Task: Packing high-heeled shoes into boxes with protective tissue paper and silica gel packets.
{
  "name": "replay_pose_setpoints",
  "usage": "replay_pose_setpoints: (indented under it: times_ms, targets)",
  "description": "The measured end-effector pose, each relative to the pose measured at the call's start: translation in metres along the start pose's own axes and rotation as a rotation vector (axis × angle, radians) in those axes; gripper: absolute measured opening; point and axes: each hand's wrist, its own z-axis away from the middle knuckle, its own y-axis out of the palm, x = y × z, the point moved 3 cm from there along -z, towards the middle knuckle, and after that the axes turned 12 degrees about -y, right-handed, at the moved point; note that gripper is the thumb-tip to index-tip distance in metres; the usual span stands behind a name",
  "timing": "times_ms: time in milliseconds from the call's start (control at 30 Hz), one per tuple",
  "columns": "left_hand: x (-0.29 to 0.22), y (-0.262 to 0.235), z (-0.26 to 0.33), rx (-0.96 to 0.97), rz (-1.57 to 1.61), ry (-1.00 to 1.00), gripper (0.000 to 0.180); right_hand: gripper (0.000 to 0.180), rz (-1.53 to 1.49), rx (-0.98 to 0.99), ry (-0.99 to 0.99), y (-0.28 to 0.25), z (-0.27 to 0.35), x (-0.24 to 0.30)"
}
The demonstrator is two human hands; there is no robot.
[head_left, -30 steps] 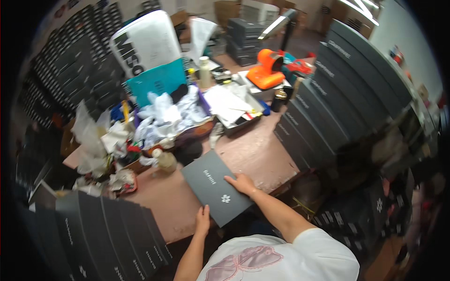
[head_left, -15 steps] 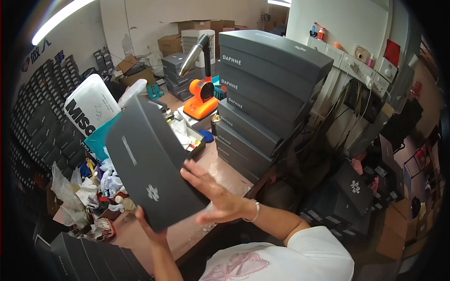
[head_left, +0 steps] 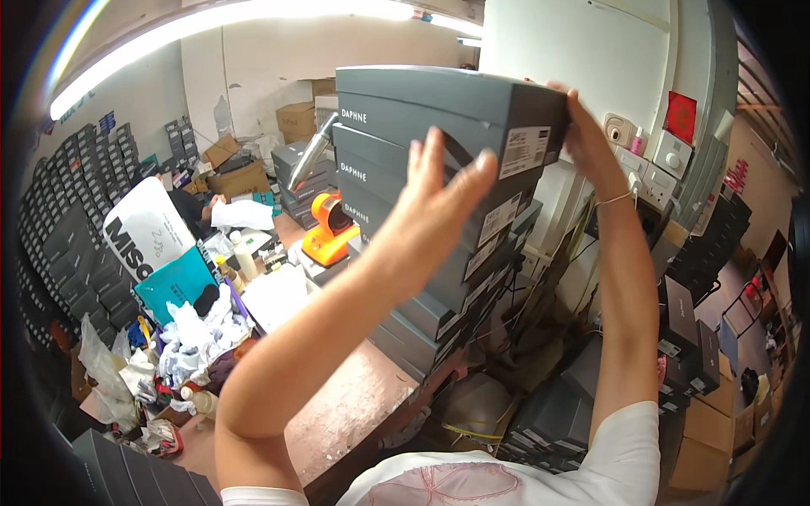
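The grey shoebox (head_left: 447, 105), lifted off the table, now sits atop the stack (head_left: 422, 253); the left hand (head_left: 443, 198) presses open-palmed, and the right hand (head_left: 582, 126) grips its end.

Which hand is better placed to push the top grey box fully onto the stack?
Probably the right hand: it grips the labelled end of the top grey box. The left hand lies open against its side.

Matt grey cardboard is seen on the top box (head_left: 439, 105), with a white paper label at its end. The table (head_left: 354, 405) is shown as worn, rough and pinkish. Glossy orange plastic is seen on the dispenser (head_left: 331, 228); crumpled plastic bags (head_left: 198, 333) look thin.
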Motion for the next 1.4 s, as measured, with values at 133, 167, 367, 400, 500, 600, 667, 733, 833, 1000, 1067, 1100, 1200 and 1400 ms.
replay_pose_setpoints:
  times_ms: [133,167,367,400,500,600,667,733,833,1000,1067,1100,1200,1400]
  targets:
    - [0.023,0.0,0.002,-0.001,-0.089,0.129,0.086,0.058,0.026,-0.048,0.14,-0.018,0.029,-0.049]
    - [0.031,-0.004,-0.001,0.01,-0.036,0.172,0.089,0.059,0.08,-0.104,0.19,-0.023,0.044,-0.051]
    - [0.15,-0.079,-0.038,-0.382,0.244,-0.221,0.091,0.041,0.442,-0.106,0.318,-0.017,0.196,-0.097]
    - [0.173,-0.078,-0.045,-0.373,0.256,-0.249,0.094,0.04,0.493,-0.089,0.363,-0.009,0.215,-0.116]
    - [0.195,-0.038,-0.056,-0.396,0.316,-0.312,0.097,0.031,0.492,-0.221,0.256,-0.003,0.256,-0.164]
    - [0.202,-0.037,-0.06,-0.447,0.325,-0.201,0.097,0.034,0.263,-0.412,0.267,0.038,0.256,-0.16]
    - [0.211,-0.035,-0.063,-0.499,0.301,-0.11,0.096,0.036,0.319,-0.466,0.295,0.035,0.255,-0.167]
    - [0.221,-0.038,-0.061,-0.52,0.274,-0.15,0.095,0.042,0.43,-0.442,0.368,0.032,0.247,-0.161]
    - [0.226,-0.038,-0.062,-0.491,0.261,-0.177,0.095,0.046,0.352,-0.476,0.392,0.037,0.252,-0.168]
    - [0.221,-0.039,-0.058,-0.506,0.473,-0.035,0.093,0.054,0.302,-0.456,0.415,0.049,0.271,-0.172]
    - [0.236,-0.05,-0.066,-0.465,0.565,0.05,0.092,0.056,0.305,-0.457,0.394,0.047,0.28,-0.181]
    - [0.247,-0.059,-0.07,-0.447,0.578,0.053,0.091,0.058,0.298,-0.46,0.395,0.05,0.285,-0.186]
    - [0.265,-0.069,-0.064,-0.495,0.505,0.034,0.089,0.069,-0.188,-0.254,0.402,0.062,0.249,-0.178]
    - [0.221,-0.029,-0.05,-0.833,0.046,-0.022,0.081,0.054,-0.222,-0.619,0.466,0.071,0.231,-0.192]
